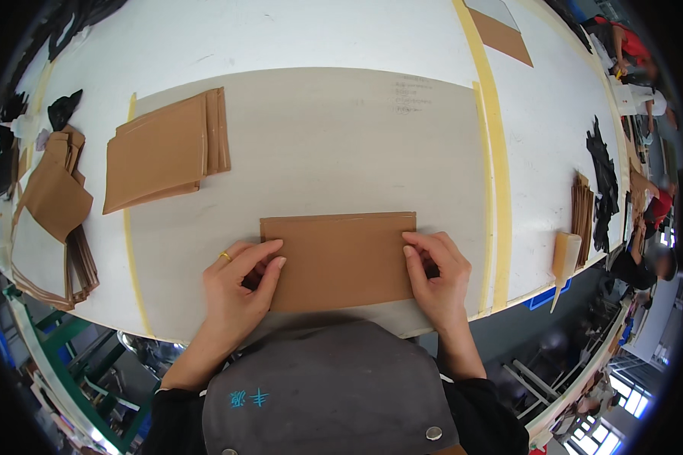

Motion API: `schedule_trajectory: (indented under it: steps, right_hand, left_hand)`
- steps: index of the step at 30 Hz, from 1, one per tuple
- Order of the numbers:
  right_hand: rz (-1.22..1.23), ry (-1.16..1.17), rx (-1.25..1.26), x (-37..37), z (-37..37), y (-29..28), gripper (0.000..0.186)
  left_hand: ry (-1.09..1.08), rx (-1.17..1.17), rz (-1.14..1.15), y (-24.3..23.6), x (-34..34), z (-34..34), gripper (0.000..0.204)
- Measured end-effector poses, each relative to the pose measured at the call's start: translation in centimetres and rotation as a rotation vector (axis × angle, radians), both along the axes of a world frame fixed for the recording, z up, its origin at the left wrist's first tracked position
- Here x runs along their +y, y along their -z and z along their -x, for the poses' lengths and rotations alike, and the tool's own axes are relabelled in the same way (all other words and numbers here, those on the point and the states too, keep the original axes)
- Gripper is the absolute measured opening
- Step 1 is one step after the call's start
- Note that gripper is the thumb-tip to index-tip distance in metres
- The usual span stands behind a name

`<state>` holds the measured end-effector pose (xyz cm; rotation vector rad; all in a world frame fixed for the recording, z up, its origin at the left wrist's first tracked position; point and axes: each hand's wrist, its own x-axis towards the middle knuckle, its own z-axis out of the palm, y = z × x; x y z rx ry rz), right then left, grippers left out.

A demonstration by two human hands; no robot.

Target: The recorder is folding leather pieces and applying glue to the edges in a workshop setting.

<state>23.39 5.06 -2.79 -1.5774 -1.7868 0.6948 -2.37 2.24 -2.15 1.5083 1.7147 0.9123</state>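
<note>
A brown rectangular panel (340,262), leather-like, lies flat in front of me with a thin line along its far edge. My left hand (243,280) pinches its left side between thumb and fingers; a gold-coloured ring sits on one finger. At the opposite side, my right hand (439,269) grips the right edge in a similar pinch, with the thumb beside the border. Under the panel is a grey work mat (341,152) on the white table. Farther left, a stack of similar brown panels (159,152) overlaps the mat's edge.
More brown pieces (57,189) are heaped at the far left. On the right stand a pale bottle with a pointed nozzle (565,256), a brown bundle (582,216) and black strips (602,182). Yellow tape (497,159) borders the mat. Other people work beyond the right edge.
</note>
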Motion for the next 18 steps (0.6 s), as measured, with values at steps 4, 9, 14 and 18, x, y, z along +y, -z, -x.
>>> schedule_trajectory:
  steps: [4,9,14,18]
  right_hand:
    - [0.007,0.031,-0.023,-0.2,-0.3,0.0,0.017]
    - [-0.027,-0.001,-0.151,-0.5,-0.1,-0.9,0.019]
    - [-0.194,-0.148,-0.466,-0.2,0.5,-2.0,0.026]
    - [-0.205,-0.218,-0.6,-0.2,0.1,-2.3,0.032]
  left_hand:
    - [0.028,-0.038,-0.004,0.4,0.1,0.0,0.022]
    - [0.085,0.019,-0.049,1.2,-0.2,0.1,0.024]
    - [0.119,0.313,-0.259,0.8,0.0,-0.1,0.026]
    - [0.231,0.484,-0.343,0.8,0.3,0.4,0.034]
